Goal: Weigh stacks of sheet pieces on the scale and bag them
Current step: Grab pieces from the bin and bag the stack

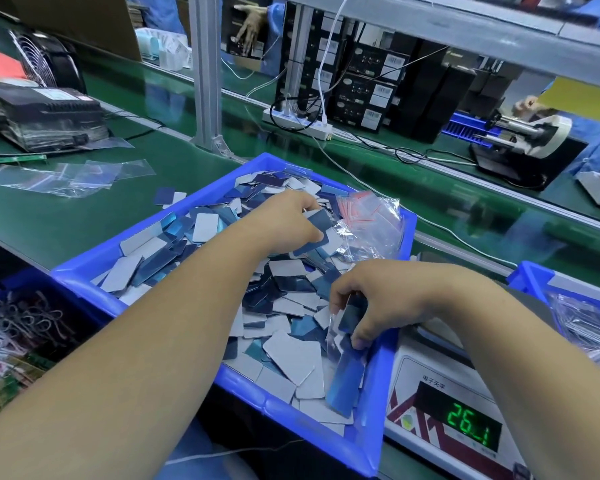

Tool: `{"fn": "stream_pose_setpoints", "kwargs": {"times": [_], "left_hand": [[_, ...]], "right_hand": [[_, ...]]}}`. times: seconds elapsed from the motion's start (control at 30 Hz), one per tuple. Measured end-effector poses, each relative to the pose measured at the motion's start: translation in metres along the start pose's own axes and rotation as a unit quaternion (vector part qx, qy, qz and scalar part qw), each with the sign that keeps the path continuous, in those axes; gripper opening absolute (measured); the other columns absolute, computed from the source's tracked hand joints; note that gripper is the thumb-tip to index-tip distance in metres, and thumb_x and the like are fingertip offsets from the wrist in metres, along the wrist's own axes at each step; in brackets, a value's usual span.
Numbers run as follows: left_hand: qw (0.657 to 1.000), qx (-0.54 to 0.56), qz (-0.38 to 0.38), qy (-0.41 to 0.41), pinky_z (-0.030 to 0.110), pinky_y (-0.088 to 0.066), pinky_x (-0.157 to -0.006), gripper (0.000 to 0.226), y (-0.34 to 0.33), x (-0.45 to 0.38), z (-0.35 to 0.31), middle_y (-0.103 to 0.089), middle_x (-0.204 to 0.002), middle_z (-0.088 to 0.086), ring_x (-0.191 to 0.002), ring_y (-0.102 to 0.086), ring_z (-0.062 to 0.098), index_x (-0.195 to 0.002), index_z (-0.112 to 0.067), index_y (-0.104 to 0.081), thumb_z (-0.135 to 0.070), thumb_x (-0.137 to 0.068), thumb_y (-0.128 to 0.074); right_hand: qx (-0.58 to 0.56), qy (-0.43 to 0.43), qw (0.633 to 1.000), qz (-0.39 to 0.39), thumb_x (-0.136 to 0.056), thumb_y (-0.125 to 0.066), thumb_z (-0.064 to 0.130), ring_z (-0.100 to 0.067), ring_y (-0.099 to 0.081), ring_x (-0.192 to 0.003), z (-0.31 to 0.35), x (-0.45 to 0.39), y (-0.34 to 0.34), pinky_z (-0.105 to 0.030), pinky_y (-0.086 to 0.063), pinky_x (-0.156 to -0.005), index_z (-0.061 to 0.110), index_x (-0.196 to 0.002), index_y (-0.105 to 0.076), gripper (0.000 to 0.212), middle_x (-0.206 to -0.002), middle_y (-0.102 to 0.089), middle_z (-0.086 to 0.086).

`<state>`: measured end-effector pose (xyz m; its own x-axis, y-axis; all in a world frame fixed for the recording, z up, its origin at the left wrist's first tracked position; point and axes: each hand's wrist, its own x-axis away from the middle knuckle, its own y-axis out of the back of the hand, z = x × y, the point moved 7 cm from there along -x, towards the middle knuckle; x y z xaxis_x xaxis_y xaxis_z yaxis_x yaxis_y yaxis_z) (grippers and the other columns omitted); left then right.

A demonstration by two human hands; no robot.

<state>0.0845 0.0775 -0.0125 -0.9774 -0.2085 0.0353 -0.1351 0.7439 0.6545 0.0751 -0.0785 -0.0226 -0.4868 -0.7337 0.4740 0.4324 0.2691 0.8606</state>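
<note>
A blue bin [94, 261] in front of me is full of loose blue and white sheet pieces [201, 226]. My left hand [288, 220] reaches into the far part of the bin and pinches a dark blue sheet piece [317, 220]. My right hand [378, 299] is over the bin's near right corner and grips a small clear bag with blue sheet pieces [347, 341] partly inside. A bundle of empty clear bags [371, 216] with red strips lies in the bin's far right corner. The scale [444, 403] at the right reads 26.1.
A second blue bin [534, 278] with filled bags stands at the far right. More clear bags [84, 174] lie on the green belt at the left. A bin of wire clips [18, 327] sits at lower left. A power strip [298, 123], black boxes and a tape dispenser [520, 140] stand behind.
</note>
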Motion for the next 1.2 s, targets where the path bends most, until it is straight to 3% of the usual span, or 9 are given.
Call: {"fn": "stream_pose_setpoints", "kwargs": {"times": [0.23, 0.33, 0.43, 0.57, 0.7, 0.8, 0.97, 1.07, 1.2], "left_hand": [[0.999, 0.041, 0.001, 0.005, 0.028, -0.042, -0.059, 0.011, -0.001, -0.002, 0.002, -0.068, -0.091, 0.000, -0.070, -0.059, 0.014, -0.087, -0.030, -0.064, -0.025, -0.086, -0.074], [0.988, 0.155, 0.012, 0.017, 0.034, -0.054, -0.069, 0.009, -0.002, -0.004, 0.002, -0.072, -0.094, 0.004, -0.073, -0.064, 0.018, -0.093, -0.022, -0.068, -0.017, -0.087, -0.073], [0.964, 0.258, 0.036, 0.049, 0.033, -0.052, -0.070, 0.009, -0.005, -0.005, 0.004, -0.068, -0.087, 0.008, -0.077, -0.062, 0.021, -0.097, -0.009, -0.066, -0.010, -0.088, -0.070], [0.935, 0.326, 0.119, 0.067, 0.029, -0.054, -0.067, 0.014, -0.016, -0.002, 0.003, -0.062, -0.088, 0.016, -0.084, -0.064, 0.023, -0.097, -0.012, -0.056, -0.004, -0.090, -0.066], [0.947, 0.297, 0.118, 0.047, 0.030, -0.059, -0.067, 0.015, -0.019, -0.001, 0.001, -0.072, -0.079, 0.001, -0.069, -0.069, 0.013, -0.091, -0.014, -0.063, 0.000, -0.089, -0.069], [0.950, 0.290, 0.113, 0.039, 0.032, -0.060, -0.070, 0.016, -0.018, 0.000, 0.000, -0.072, -0.086, 0.004, -0.072, -0.070, 0.016, -0.093, -0.013, -0.065, 0.001, -0.088, -0.071], [0.951, 0.300, 0.072, 0.009, 0.031, -0.060, -0.070, 0.017, -0.009, 0.001, -0.006, -0.072, -0.082, 0.003, -0.076, -0.070, 0.018, -0.087, -0.014, -0.064, 0.002, -0.086, -0.071], [0.936, 0.351, 0.019, -0.016, 0.040, -0.056, -0.082, 0.017, 0.004, -0.001, -0.010, -0.070, -0.084, 0.005, -0.080, -0.067, 0.021, -0.089, -0.012, -0.063, 0.004, -0.087, -0.069], [0.922, 0.384, 0.003, -0.040, 0.054, -0.053, -0.093, 0.016, 0.009, 0.002, -0.015, -0.067, -0.102, 0.018, -0.093, -0.065, 0.032, -0.098, -0.008, -0.063, 0.003, -0.088, -0.068]], "right_hand": [[-0.128, 0.045, 0.987, -0.080, -0.077, -0.083, 0.026, 0.004, -0.049, -0.063, -0.004, 0.008, 0.022, -0.013, -0.038, -0.060, 0.034, -0.077, -0.055, 0.030, -0.071, -0.057, 0.028], [-0.170, -0.001, 0.969, -0.177, -0.078, -0.083, 0.029, 0.002, -0.050, -0.061, -0.028, 0.011, 0.037, -0.017, -0.041, -0.058, 0.031, -0.083, -0.059, 0.025, -0.076, -0.062, 0.021], [-0.198, -0.061, 0.946, -0.250, -0.076, -0.084, 0.029, -0.005, -0.050, -0.059, -0.049, 0.012, 0.043, -0.021, -0.041, -0.057, 0.026, -0.081, -0.059, 0.025, -0.075, -0.064, 0.007], [-0.238, -0.115, 0.916, -0.302, -0.076, -0.084, 0.030, -0.012, -0.055, -0.062, -0.063, 0.011, 0.044, -0.027, -0.041, -0.058, 0.023, -0.078, -0.061, 0.024, -0.070, -0.062, 0.009], [-0.254, -0.122, 0.908, -0.310, -0.076, -0.084, 0.029, -0.005, -0.055, -0.057, -0.063, 0.009, 0.042, -0.027, -0.045, -0.058, 0.023, -0.079, -0.062, 0.023, -0.066, -0.063, 0.013], [-0.282, -0.114, 0.902, -0.306, -0.075, -0.084, 0.027, 0.000, -0.054, -0.050, -0.060, 0.007, 0.040, -0.025, -0.047, -0.055, 0.024, -0.078, -0.064, 0.021, -0.062, -0.064, 0.019], [-0.330, -0.108, 0.888, -0.301, -0.072, -0.088, 0.024, -0.013, -0.056, -0.069, -0.056, 0.006, 0.037, -0.033, -0.051, -0.067, 0.026, -0.086, -0.064, 0.028, -0.088, -0.066, 0.002], [-0.314, -0.095, 0.906, -0.267, -0.073, -0.086, 0.019, -0.003, -0.055, -0.064, -0.049, 0.004, 0.034, -0.016, -0.046, -0.054, 0.025, -0.088, -0.064, 0.027, -0.092, -0.065, 0.005], [-0.260, -0.101, 0.933, -0.226, -0.075, -0.083, 0.018, -0.014, -0.063, -0.074, -0.040, -0.002, 0.029, -0.026, -0.050, -0.062, 0.027, -0.095, -0.062, 0.030, -0.089, -0.071, 0.003]]}}
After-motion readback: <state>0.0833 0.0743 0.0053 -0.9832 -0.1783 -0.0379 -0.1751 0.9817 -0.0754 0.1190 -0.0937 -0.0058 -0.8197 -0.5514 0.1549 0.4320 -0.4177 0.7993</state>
